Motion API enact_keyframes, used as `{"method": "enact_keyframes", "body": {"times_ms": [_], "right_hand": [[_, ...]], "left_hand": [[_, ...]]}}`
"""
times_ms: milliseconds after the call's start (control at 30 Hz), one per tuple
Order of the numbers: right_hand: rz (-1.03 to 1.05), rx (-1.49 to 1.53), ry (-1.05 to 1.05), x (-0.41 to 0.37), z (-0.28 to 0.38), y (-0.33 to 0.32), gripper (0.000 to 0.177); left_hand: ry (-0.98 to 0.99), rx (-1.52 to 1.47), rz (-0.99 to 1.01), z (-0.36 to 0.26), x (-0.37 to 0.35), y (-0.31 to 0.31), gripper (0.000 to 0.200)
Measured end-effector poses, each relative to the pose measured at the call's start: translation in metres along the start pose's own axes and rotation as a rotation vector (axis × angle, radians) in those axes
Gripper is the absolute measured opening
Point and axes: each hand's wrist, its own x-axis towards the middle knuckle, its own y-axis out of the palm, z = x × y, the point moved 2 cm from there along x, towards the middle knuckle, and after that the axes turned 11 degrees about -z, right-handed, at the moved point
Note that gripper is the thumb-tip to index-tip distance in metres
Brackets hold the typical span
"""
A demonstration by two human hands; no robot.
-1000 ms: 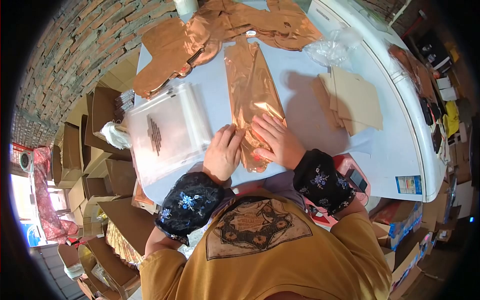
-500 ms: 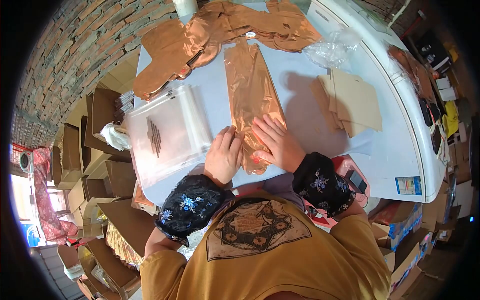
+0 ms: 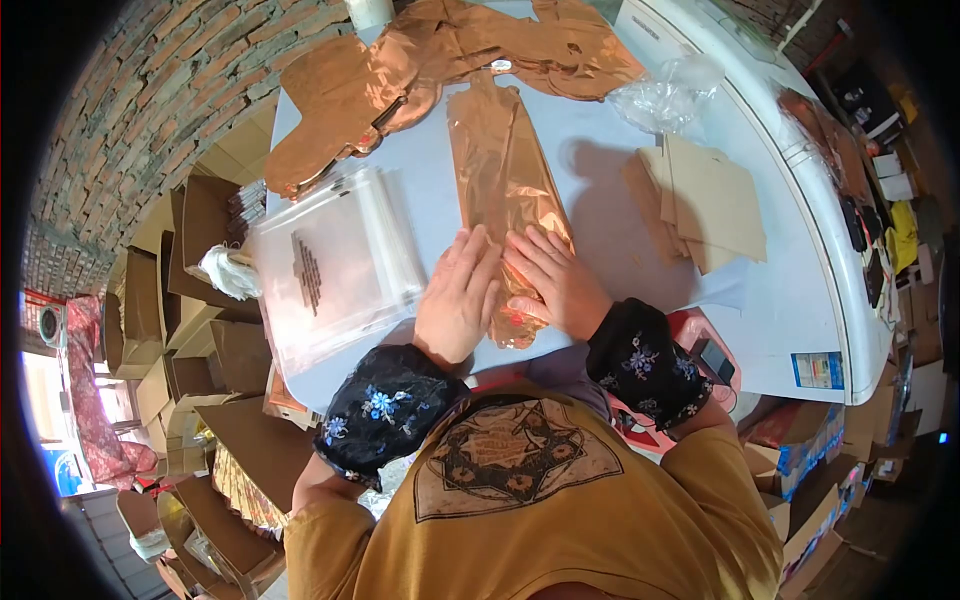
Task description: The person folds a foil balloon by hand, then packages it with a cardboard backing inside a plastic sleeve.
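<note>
A long folded sheet of copper-coloured foil (image 3: 505, 165) lies lengthwise on the pale table in front of me. My left hand (image 3: 460, 295) rests flat on its left edge, fingers stretched out and pointing away from me. On the right side of the same foil lies my right hand (image 3: 555, 280), palm down with the fingers extended and the thumb toward the near end. To the left of my hands is a stack of clear plastic bags (image 3: 350, 260) with dark printing. Larger copper foil pieces (image 3: 440, 50) spread across the far side of the table.
Beige cardboard sheets (image 3: 710, 200) lie at the right, below a crumpled clear plastic bag (image 3: 665, 95). A white appliance (image 3: 800, 290) borders the table's right side. Open cardboard boxes (image 3: 215, 360) crowd the left, beside a brick wall (image 3: 150, 120). A phone (image 3: 715, 360) lies near my right sleeve.
My left hand has slid slightly forward along the foil, and its fingers have straightened from a curled pose. My right hand stays nearly where it was.
</note>
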Motion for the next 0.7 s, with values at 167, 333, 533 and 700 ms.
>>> {"method": "enact_keyframes", "body": {"times_ms": [167, 333, 533, 700], "right_hand": [[0.014, -0.018, -0.009, -0.001, -0.003, 0.001, 0.065], [-0.032, 0.029, 0.001, -0.001, -0.003, -0.001, 0.062], [-0.052, -0.149, -0.193, 0.026, -0.041, -0.009, 0.039], [-0.167, -0.160, -0.204, 0.067, -0.099, 0.005, 0.038]], "left_hand": [[0.025, -0.006, 0.085, 0.004, -0.002, 0.021, 0.057], [0.026, 0.003, 0.097, 0.005, -0.005, 0.025, 0.060], [0.025, 0.037, 0.103, 0.007, -0.010, 0.032, 0.057], [0.017, 0.039, 0.110, 0.005, -0.006, 0.029, 0.057]]}}
